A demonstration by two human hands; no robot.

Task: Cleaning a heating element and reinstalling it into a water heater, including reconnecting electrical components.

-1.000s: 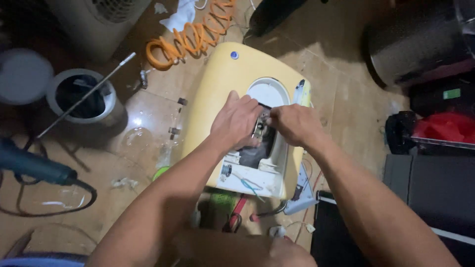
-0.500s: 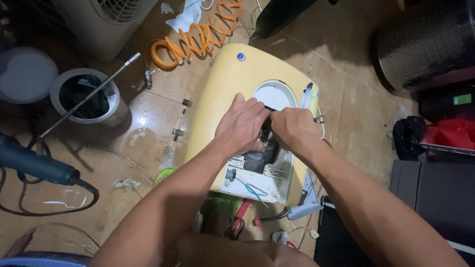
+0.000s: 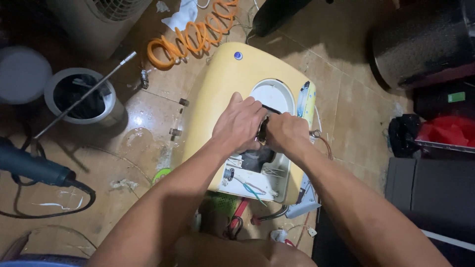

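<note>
1. Yellow housing [image 3: 222, 94]: smooth plastic, satin sheen
2. Inner white panel [image 3: 250, 180]: matt plastic, scuffed
3. Floor tiles [image 3: 148, 106]: glazed, glossy, wet-looking patches
4. Coiled orange hose [image 3: 193, 34]: smooth plastic
5. Grey bucket [image 3: 111, 106]: matt plastic
6. Thin rod [image 3: 81, 101]: bright metal
7. Black drum [image 3: 420, 39]: speckled, rough finish
8. White rag [image 3: 183, 12]: cloth

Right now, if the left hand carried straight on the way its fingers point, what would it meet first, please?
Probably the white round panel set in the pale yellow plastic appliance housing: the left hand points its fingers up-right toward it, though depth is unclear.
</note>
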